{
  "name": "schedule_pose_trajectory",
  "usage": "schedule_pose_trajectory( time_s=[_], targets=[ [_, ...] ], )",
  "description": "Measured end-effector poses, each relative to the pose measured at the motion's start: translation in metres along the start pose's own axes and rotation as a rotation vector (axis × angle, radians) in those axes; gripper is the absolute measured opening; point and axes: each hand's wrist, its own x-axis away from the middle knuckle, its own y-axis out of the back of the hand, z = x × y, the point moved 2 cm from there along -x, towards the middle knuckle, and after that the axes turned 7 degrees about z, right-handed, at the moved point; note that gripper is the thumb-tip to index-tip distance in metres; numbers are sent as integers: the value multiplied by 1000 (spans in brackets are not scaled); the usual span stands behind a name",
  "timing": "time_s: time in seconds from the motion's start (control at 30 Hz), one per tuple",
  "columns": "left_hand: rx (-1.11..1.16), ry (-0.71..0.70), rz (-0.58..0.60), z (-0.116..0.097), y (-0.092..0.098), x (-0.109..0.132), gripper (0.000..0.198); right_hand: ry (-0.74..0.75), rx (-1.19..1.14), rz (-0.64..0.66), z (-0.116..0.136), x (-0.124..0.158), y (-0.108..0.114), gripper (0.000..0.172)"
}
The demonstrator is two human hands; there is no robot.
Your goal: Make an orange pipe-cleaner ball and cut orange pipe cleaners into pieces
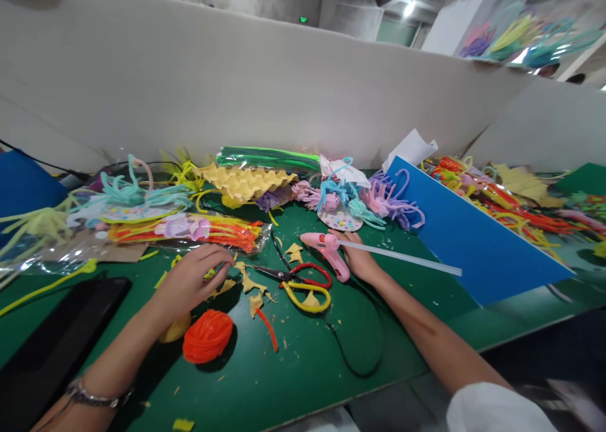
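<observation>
My left hand point(196, 280) hovers over yellow-green and tan scraps point(250, 283). Its fingers bend loosely, with a gap between thumb and forefinger and nothing seen in it. Just below sits an orange ball of fuzzy pipe cleaner point(208, 336), with a yellow rounded piece point(176, 328) partly hidden by my wrist. My right hand point(357, 258) is behind a pink glue gun point(326, 249) with a long clear glue stick point(402, 257); its fingertips are by a dotted white disc point(341, 220), and their grip is hidden. Scissors point(303, 285) with red and yellow handles lie between my hands.
A black phone-like slab point(61, 350) lies at left. Behind are bagged orange and yellow pipe cleaners point(189, 230), a yellow wavy sheet point(249, 182), a green bundle point(269, 158) and pastel tassels point(379, 201). A blue board point(478, 242) stands at right; a pale partition point(265, 84) closes the back.
</observation>
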Motion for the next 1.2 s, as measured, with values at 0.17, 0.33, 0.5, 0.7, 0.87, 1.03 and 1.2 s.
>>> schedule_pose_trajectory(
  time_s=[0.17, 0.33, 0.5, 0.7, 0.87, 1.03, 1.2],
  targets=[
    [-13, 8, 25, -2, 2, 0, 24, 13, -19, 8, 4, 4, 2, 37],
    [-24, -3, 13, -2, 3, 1, 24, 7, -30, 16, 6, 2, 3, 34],
    [-15, -1, -10, -2, 4, 1, 24, -6, -12, 43, 7, -1, 4, 36],
    [-17, 16, 0, -2, 8, 1, 26, 6, -2, 67, 8, -6, 3, 33],
    [-22, 29, 24, -1, 7, 1, 25, 17, -11, 67, 8, -1, 5, 36],
    [-34, 27, 33, -1, 6, 1, 25, 23, -31, 57, 8, 2, 6, 37],
    [-39, 27, 34, -1, 8, 1, 25, 33, -54, 48, 5, 1, 4, 32]
  ],
)
